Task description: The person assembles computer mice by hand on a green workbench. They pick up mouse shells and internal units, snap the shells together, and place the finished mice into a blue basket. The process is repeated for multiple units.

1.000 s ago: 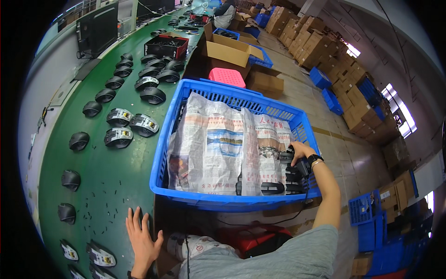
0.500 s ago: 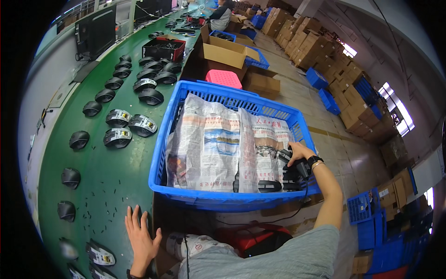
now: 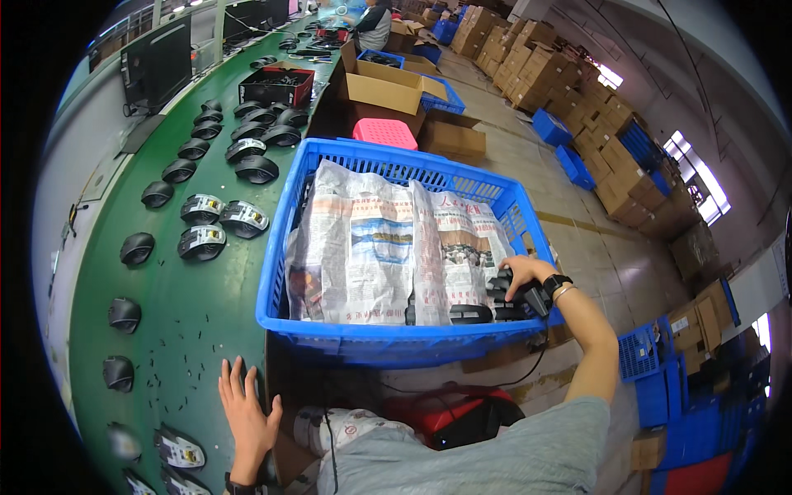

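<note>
My left hand (image 3: 249, 417) lies with fingers spread at the edge of the green bench (image 3: 186, 305), holding nothing. My right hand (image 3: 528, 274) reaches into the near right corner of a blue plastic crate (image 3: 396, 330), thumb and fingers curled around a black mouse shell (image 3: 498, 290). Part of that shell is hidden by the hand. More black shells (image 3: 470, 313) show beside and under the newspaper sheets (image 3: 384, 247) that cover most of the crate's contents. A black device with a cable (image 3: 538, 299) sits at my right wrist.
Black mouse shells (image 3: 125, 315) and opened mice with exposed insides (image 3: 244, 219) stand along the bench, with several tiny dark pieces (image 3: 176, 375) scattered nearby. Beyond the crate are a pink stool (image 3: 386, 132) and cardboard boxes (image 3: 384, 87). Another person (image 3: 375, 26) sits far off.
The view has shifted slightly, so the crate and bench appear a little further left and higher. My right hand stays at the same crate corner; my left hand rests where it was.
</note>
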The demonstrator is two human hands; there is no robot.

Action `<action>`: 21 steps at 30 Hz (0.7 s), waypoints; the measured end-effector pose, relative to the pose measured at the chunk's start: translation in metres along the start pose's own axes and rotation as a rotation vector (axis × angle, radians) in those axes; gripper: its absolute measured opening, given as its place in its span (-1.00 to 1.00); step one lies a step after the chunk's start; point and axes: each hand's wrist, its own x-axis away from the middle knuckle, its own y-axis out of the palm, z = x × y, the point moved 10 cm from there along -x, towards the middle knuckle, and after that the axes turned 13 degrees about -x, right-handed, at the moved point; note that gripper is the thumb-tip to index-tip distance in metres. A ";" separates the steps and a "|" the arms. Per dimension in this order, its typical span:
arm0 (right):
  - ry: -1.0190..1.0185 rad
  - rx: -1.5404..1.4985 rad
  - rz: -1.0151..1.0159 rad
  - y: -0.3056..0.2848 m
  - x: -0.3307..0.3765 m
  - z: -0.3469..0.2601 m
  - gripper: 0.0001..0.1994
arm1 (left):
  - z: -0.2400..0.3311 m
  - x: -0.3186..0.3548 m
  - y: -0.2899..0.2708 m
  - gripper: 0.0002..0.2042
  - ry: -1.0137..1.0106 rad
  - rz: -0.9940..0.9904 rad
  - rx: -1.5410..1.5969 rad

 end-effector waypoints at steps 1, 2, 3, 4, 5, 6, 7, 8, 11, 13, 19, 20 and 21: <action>-0.035 0.108 -0.010 0.011 -0.004 0.004 0.06 | 0.000 0.000 0.000 -0.46 0.003 0.003 0.001; -0.050 0.146 0.037 0.015 -0.003 0.013 0.06 | 0.001 0.000 0.000 -0.47 0.003 0.001 0.009; -0.072 0.185 0.083 0.016 0.000 0.010 0.06 | 0.000 0.000 0.000 -0.47 -0.001 -0.001 0.012; -0.094 0.223 0.129 0.015 0.003 0.006 0.06 | 0.000 0.000 0.000 -0.47 -0.006 -0.002 0.015; -0.141 0.224 0.135 0.017 0.004 0.000 0.00 | -0.001 0.000 0.000 -0.47 -0.011 -0.004 0.010; -0.141 0.209 0.099 0.021 0.005 0.000 -0.02 | 0.000 0.000 0.000 -0.47 -0.012 -0.004 0.007; -0.141 0.194 0.062 0.023 0.005 -0.002 -0.03 | 0.000 0.000 0.000 -0.47 -0.013 -0.005 0.005; -0.140 0.179 0.026 0.026 0.005 -0.002 -0.05 | 0.000 0.000 0.000 -0.47 -0.008 0.003 0.000; -0.162 0.158 0.046 0.026 0.012 -0.005 -0.09 | 0.000 0.001 0.001 -0.46 0.002 0.013 -0.008; -0.148 0.135 0.036 0.025 0.018 -0.012 -0.09 | -0.001 0.001 0.001 -0.46 -0.001 0.011 -0.013; -0.119 0.071 -0.014 0.037 0.032 -0.022 -0.10 | -0.001 0.002 0.002 -0.46 0.001 0.005 -0.001; -0.129 0.080 -0.015 0.038 0.032 -0.021 -0.10 | -0.001 0.002 0.002 -0.46 0.002 0.005 0.001; -0.136 0.088 -0.013 0.039 0.032 -0.021 -0.10 | -0.002 0.002 0.002 -0.46 0.001 0.006 0.002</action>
